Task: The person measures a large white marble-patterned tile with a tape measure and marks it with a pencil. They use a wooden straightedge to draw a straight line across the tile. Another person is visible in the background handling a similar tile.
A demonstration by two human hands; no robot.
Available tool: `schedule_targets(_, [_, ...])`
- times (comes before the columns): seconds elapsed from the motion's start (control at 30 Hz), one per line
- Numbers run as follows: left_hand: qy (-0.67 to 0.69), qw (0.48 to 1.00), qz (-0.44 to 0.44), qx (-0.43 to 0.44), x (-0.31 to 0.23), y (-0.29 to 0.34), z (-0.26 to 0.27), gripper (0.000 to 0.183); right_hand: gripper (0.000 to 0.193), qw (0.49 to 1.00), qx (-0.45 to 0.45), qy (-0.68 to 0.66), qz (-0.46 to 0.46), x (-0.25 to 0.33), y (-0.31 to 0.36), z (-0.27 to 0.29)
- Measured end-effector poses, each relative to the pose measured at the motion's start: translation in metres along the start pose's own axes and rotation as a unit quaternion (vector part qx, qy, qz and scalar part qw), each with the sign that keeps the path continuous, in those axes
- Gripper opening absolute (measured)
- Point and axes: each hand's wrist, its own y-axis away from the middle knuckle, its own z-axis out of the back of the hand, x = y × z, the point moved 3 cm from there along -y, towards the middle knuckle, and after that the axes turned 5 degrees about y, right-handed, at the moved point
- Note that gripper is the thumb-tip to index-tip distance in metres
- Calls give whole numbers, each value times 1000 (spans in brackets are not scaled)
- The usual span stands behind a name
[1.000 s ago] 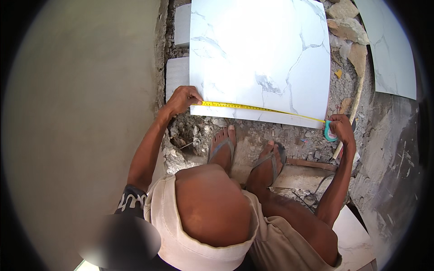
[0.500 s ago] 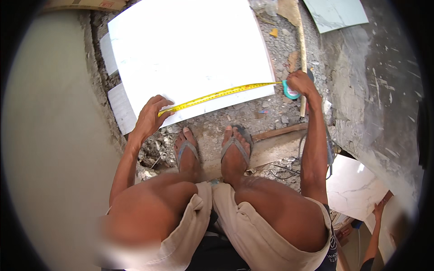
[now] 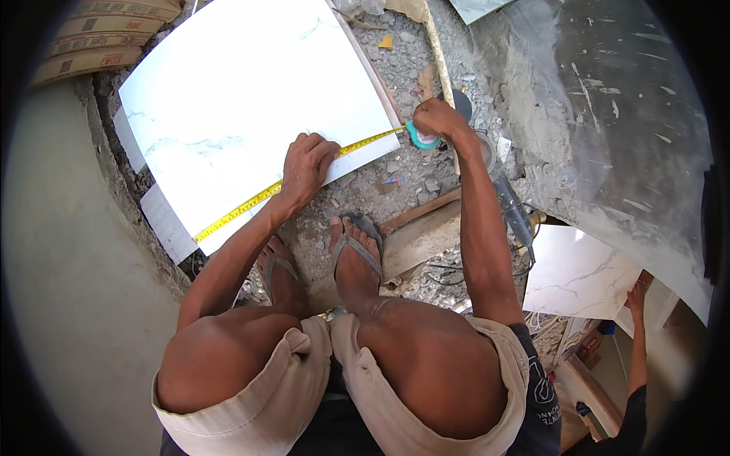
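Right grip (image 3: 441, 120): clasping teal tape measure (image 3: 420, 138) | left grip (image 3: 308, 163): on yellow blade (image 3: 242, 210), closure unclear

Glare bleaches the tile (image 3: 243, 99) (whitest mid-surface) within a black vignette.

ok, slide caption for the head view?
Tape across a tile, left hand over it, right hand holding the case.

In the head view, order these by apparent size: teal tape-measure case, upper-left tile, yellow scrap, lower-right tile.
Largest first:
upper-left tile
lower-right tile
teal tape-measure case, partly covered
yellow scrap
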Motion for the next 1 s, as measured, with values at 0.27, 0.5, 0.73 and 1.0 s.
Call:
schedule_targets(0.27, [36,999,-13,-28,5,-1,-9,9,35,979,-61,-27,192,11,3,-31])
schedule_targets(0.5, [52,997,53,32,-12,-6,-10,10,39,970,-177,-75,147,4,33,-36])
schedule_targets(0.73, [14,993,70,90,-7,-17,0,12,56,906,-324,-167,217,47,92,-47])
schedule_targets(1.0, [63,990,73,107,14,-15,-9,15,50,826,-191,-459,266,77,123,-110])
